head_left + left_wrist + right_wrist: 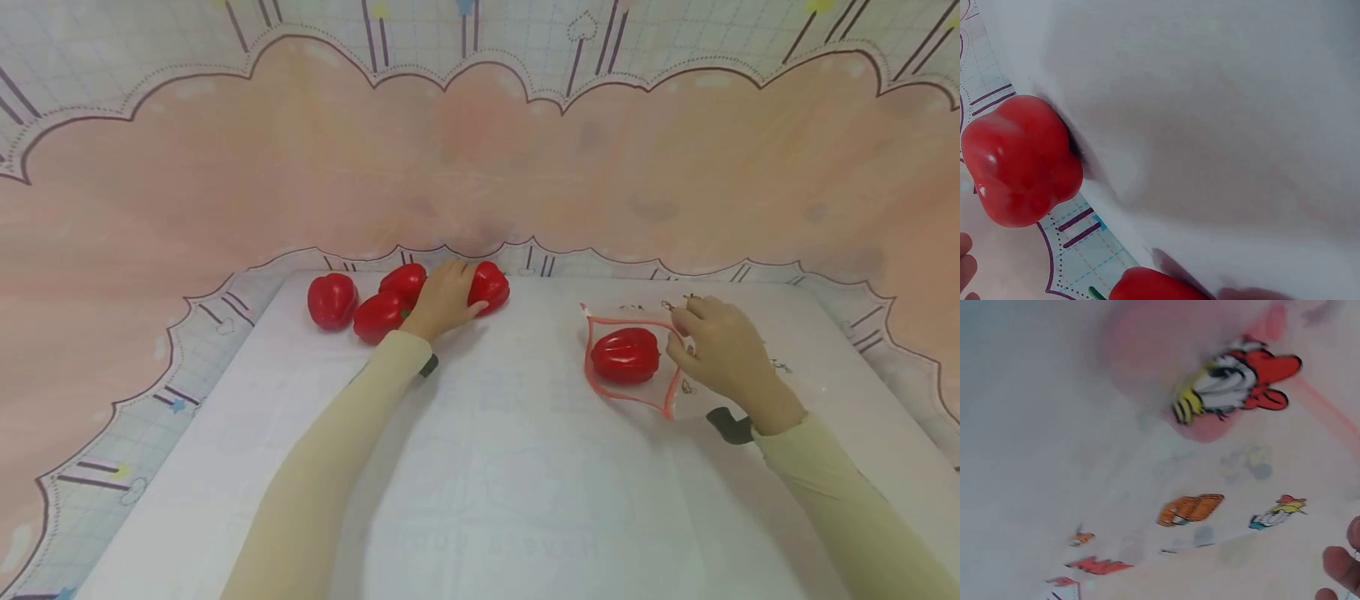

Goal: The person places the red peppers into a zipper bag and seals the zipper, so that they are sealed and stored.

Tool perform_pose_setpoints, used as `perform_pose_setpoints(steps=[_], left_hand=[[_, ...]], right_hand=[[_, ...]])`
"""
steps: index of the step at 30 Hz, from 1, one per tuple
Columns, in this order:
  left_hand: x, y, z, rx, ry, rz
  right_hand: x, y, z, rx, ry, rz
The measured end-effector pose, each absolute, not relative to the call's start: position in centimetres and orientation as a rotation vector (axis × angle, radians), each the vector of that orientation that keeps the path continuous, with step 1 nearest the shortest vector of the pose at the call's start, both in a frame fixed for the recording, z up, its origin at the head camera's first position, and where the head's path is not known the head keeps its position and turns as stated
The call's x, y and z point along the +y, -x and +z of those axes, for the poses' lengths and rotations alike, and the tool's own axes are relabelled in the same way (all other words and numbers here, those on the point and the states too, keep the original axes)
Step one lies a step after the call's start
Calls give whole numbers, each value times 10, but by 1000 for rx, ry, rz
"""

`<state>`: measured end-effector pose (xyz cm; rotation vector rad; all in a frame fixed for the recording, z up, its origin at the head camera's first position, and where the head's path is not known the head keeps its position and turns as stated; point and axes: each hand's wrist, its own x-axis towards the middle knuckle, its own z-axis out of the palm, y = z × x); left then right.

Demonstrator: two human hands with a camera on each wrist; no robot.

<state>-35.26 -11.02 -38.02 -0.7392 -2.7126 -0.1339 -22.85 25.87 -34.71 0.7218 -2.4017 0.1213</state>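
In the head view my left hand reaches over the far side of the table, thumb and fingers spread beside a red bell pepper. The left wrist view shows fingertips apart from a bell pepper. To the right, my right hand pinches the rim of a translucent bag with orange-red edging and cartoon prints. A bell pepper lies within the bag's open mouth. In the right wrist view the bag fills most of the picture, with fingertips at its right edge.
Left of my left hand are three more red bell peppers: one at the far left, one behind, one in front. A white cover lies over the table. A patterned curtain hangs behind it.
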Motion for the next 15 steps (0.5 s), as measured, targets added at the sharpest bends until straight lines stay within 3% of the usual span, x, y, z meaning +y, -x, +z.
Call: perform_pose_setpoints(steps=[15], left_hand=[[-106, 363, -384, -2763, 729, -78]], right_hand=[[260, 226, -344, -2373, -810, -87]])
